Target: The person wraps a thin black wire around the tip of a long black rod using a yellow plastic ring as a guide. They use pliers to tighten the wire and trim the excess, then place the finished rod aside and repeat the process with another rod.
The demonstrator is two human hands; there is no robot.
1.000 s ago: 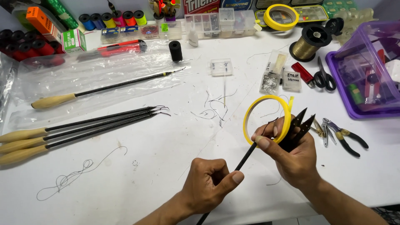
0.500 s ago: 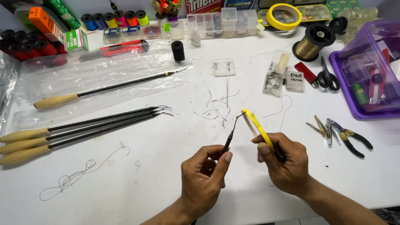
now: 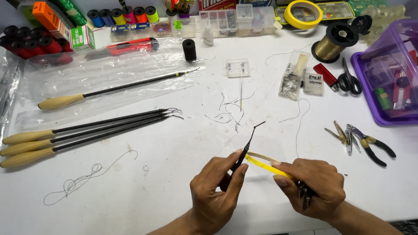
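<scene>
— What changed?
— My left hand (image 3: 215,191) pinches the rod (image 3: 244,153); its tip now sits higher. My right hand (image 3: 311,185) grips the yellow spool (image 3: 265,166), lowered, nearly flat against it, above the table (image 3: 174,174)
— Meaning?
— Winding looks underway

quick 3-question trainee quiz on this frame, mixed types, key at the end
1. True or false: the left hand pinches a thin black rod.
2. What does the right hand hold against that rod? A) yellow strip B) red lighter C) scissors
3. How many wooden-handled rods lie together at the table's left edge, below the single one on the plastic sheet?

Key:
1. True, near its bent tip.
2. A, the yellow strip.
3. Three, the grouped rods; the single rod lies apart on the plastic sheet.
</scene>
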